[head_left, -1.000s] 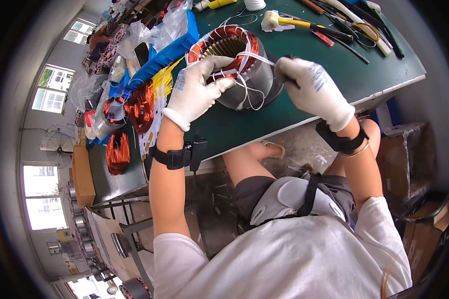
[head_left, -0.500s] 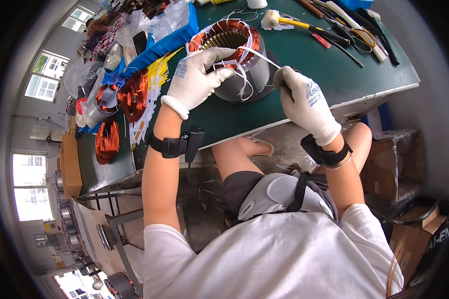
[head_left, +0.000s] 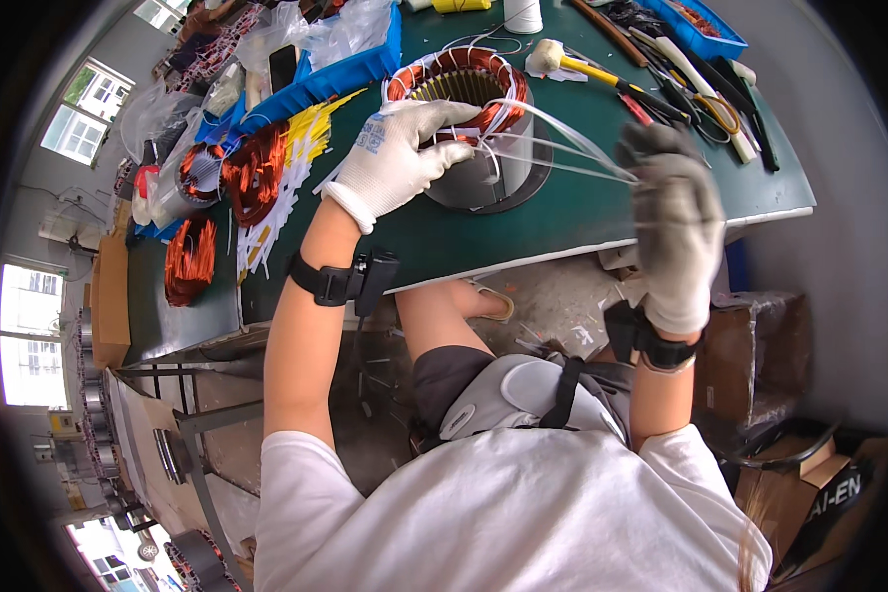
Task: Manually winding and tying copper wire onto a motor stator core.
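A motor stator (head_left: 516,163) with a grey cylindrical body stands near the front edge of the green table, its copper winding (head_left: 508,116) showing on top. My left hand (head_left: 395,148), in a white glove, grips the winding's near-left rim, fingers over the top and thumb at the front. White lacing cord (head_left: 553,119) runs in several stretched loops from the winding to my right hand (head_left: 673,222). That hand, gloved and blurred by motion, is closed on the cord beyond the table's front edge. Its fingertips are smeared.
Behind the stator lie a mallet (head_left: 590,69) with a yellow handle and several hand tools. A white spool (head_left: 523,15) stands at the back. Leftward are a blue bin (head_left: 370,54), yellow and white strips (head_left: 311,138) and loose copper coils (head_left: 189,261). A blue tray (head_left: 730,44) sits far right.
My right hand has drawn the cord away to the right and slightly down, lengthening the loops. My left hand stays on the winding. The whole view has shifted slightly.
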`<move>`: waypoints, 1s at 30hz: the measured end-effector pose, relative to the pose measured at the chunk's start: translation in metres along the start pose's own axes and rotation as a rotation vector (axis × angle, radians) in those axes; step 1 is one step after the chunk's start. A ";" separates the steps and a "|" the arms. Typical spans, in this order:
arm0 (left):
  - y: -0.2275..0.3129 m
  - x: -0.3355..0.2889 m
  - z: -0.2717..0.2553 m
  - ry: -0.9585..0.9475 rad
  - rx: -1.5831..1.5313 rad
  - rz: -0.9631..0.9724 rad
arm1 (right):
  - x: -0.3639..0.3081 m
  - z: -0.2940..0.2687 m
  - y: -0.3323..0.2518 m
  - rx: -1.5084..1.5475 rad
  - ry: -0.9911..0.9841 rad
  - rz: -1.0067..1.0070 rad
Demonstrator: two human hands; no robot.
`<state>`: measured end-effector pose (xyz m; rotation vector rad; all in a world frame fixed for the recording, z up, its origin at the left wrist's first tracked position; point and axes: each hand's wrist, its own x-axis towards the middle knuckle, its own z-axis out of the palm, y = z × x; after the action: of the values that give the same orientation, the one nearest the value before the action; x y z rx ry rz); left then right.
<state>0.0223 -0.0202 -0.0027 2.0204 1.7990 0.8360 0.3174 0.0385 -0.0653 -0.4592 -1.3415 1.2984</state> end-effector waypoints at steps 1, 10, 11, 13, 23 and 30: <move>-0.001 0.000 0.000 0.030 0.072 0.047 | 0.002 -0.020 -0.019 0.472 0.102 -0.081; -0.001 0.000 0.003 0.115 0.084 0.136 | 0.000 -0.020 -0.048 -0.279 0.467 -0.104; 0.000 -0.002 0.002 0.105 0.102 0.140 | 0.011 0.009 -0.018 -0.311 0.200 -0.047; 0.003 -0.003 0.002 0.089 0.076 0.104 | 0.021 0.063 0.029 -0.682 -0.073 -0.296; -0.004 0.002 0.000 0.101 0.053 0.197 | 0.022 0.091 -0.020 -0.524 -0.485 -0.239; -0.019 0.002 0.008 0.238 0.201 0.461 | 0.028 0.106 0.006 0.907 -0.238 0.671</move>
<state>0.0125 -0.0138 -0.0193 2.6230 1.6037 1.0998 0.2151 0.0213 -0.0301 -0.0998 -0.6414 2.3956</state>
